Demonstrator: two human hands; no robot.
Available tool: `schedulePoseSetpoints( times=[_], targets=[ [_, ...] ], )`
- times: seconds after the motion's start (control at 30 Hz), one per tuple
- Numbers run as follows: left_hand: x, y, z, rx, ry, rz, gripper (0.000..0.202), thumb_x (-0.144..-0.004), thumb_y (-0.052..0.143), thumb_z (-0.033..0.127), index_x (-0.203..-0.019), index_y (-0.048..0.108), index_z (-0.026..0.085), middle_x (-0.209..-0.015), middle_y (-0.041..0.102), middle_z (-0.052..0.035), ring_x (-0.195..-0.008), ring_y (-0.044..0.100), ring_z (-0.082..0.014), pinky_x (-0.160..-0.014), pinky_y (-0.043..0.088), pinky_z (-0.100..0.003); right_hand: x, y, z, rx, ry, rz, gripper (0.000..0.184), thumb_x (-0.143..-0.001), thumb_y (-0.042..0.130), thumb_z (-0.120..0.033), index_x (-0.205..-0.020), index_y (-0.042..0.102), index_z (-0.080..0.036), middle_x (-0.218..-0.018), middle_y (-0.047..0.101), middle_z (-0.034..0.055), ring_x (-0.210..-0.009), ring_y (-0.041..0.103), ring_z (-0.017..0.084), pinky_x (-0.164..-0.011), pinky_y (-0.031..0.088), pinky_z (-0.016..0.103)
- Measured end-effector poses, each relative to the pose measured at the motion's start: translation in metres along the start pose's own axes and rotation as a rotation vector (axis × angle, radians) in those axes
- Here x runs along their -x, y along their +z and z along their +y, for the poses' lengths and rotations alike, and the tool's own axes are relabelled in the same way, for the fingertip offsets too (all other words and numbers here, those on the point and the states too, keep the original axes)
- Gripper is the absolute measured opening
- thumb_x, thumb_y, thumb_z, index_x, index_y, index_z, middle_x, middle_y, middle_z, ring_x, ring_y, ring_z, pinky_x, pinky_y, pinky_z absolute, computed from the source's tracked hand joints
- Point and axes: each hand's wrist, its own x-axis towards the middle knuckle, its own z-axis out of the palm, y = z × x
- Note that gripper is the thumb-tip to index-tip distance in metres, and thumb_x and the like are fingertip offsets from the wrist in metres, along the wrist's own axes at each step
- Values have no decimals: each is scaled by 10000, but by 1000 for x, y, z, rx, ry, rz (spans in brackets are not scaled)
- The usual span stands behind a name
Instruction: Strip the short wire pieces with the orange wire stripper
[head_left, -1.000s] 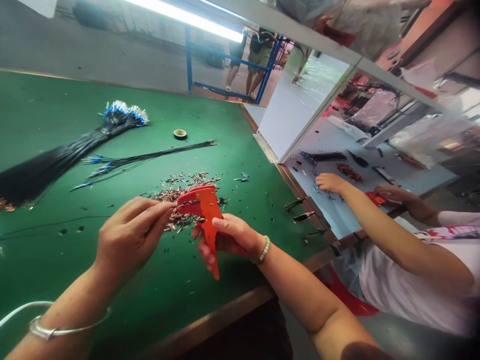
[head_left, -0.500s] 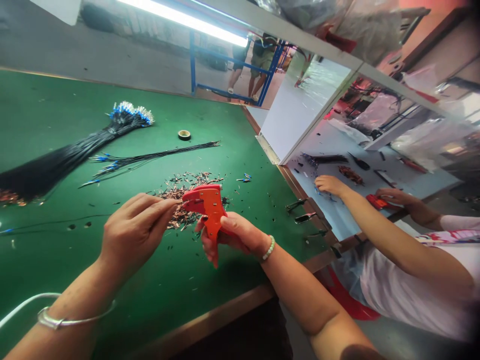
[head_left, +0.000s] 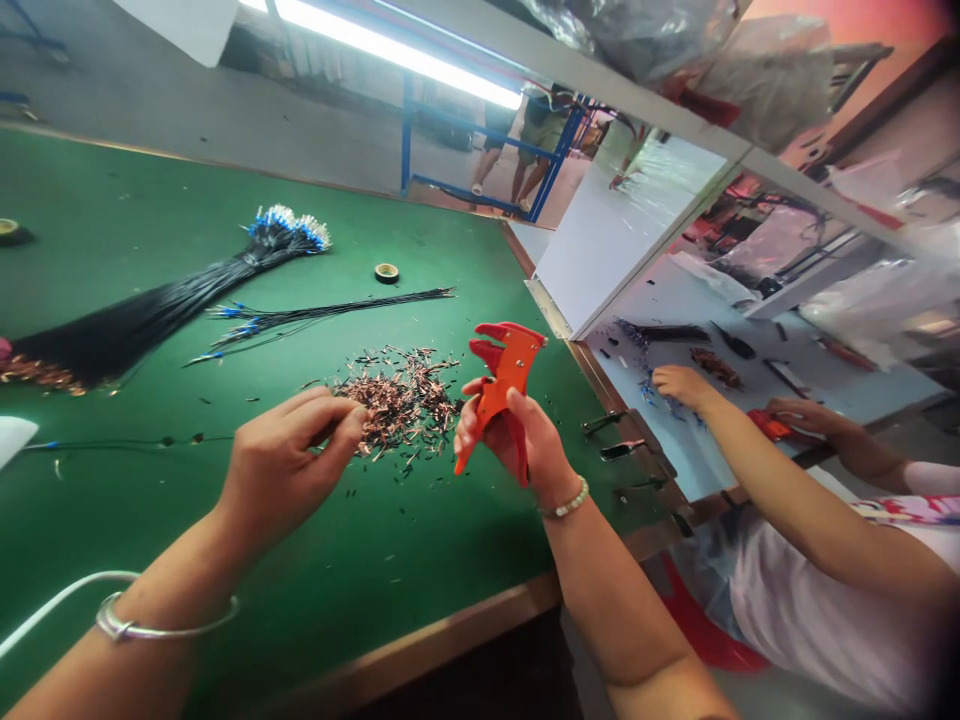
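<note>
My left hand (head_left: 289,465) is closed in a pinch on a thin black wire (head_left: 135,443). The wire runs left across the green table and has a blue end; its tip at my fingers is hard to make out. My right hand (head_left: 529,445) grips an orange and red wire stripper (head_left: 511,370), its jaws parted and pointing left, away from the wire. Between and behind my hands lies a heap of copper and black wire scraps (head_left: 401,400). Beyond it are a small bunch of black wires (head_left: 337,311) and a thick wire bundle (head_left: 161,312) with blue-and-silver ends.
A tape roll (head_left: 386,273) lies behind the small bunch, another roll (head_left: 9,232) at far left. A white cable (head_left: 67,590) curves near my left wrist. Clamps (head_left: 622,450) line the table's right edge. A co-worker's hand (head_left: 679,385) works at the neighbouring table (head_left: 701,470).
My right hand has drawn the stripper right and upward, off the wire, and its jaws and handles have spread. My left hand still pinches the wire. The view has shifted slightly.
</note>
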Motion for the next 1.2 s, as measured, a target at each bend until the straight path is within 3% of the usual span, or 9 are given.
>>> schedulePoseSetpoints(
  times=[0.13,0.3,0.47,0.57,0.7,0.83,0.9,1.07,1.2],
  targets=[
    [-1,-2,0,26,-73,-31,232,-950,570,303,-759,662,208,-668,639,38,-563,555,-92,-571,450,-239,6,0,-1,215,50,-173,515,-913,649,-557,-1212,603,-140,-916,654,75,-742,631,188,-680,534,354],
    [-1,-4,-1,23,-127,-36,244,-946,565,317,-748,658,209,-642,607,40,-544,524,-92,-554,437,-246,10,1,-14,636,67,-370,428,-847,763,-460,-1137,670,-161,-930,661,44,-821,595,171,-755,489,319],
    [-2,-2,-1,6,-66,-26,232,-948,578,302,-754,654,199,-637,596,41,-557,537,-87,-554,435,-227,14,7,-7,1127,-58,-662,419,-786,796,-376,-1135,712,-158,-970,667,71,-861,572,198,-816,467,334],
    [1,2,-4,-61,-4,-30,199,-954,591,287,-797,669,193,-667,603,37,-551,536,-78,-555,434,-219,16,14,7,1400,-80,-698,305,-768,792,-321,-1018,724,-160,-927,667,80,-876,566,229,-818,457,361],
    [7,9,-10,-185,83,-20,145,-958,601,271,-878,705,210,-736,665,22,-587,584,-85,-566,441,-220,15,19,13,1349,-149,-575,320,-817,790,-426,-982,699,-167,-1031,674,107,-959,586,247,-883,462,384],
    [13,13,-9,-257,192,-25,72,-939,637,237,-939,708,227,-780,706,24,-608,612,-89,-561,426,-223,10,20,10,1043,-172,-154,316,-957,647,-483,-1044,658,-179,-961,668,72,-859,592,191,-839,476,346],
    [15,14,-5,-284,259,-52,59,-926,659,225,-967,702,224,-773,701,19,-623,610,-102,-558,410,-236,8,21,12,912,-138,-31,331,-982,598,-505,-1048,649,-184,-927,659,49,-781,570,162,-785,476,321],
    [17,19,5,-284,421,-120,56,-925,657,207,-973,686,208,-718,657,13,-610,562,-123,-574,395,-262,4,25,26,772,-169,-8,279,-1001,551,-437,-979,657,-180,-905,646,34,-788,563,146,-764,469,295],
    [17,22,9,-286,457,-151,90,-967,594,225,-995,678,210,-665,618,23,-563,526,-123,-536,363,-272,3,22,32,747,-176,-18,238,-986,538,-362,-895,653,-174,-820,617,15,-755,540,139,-729,448,287]
  ],
)
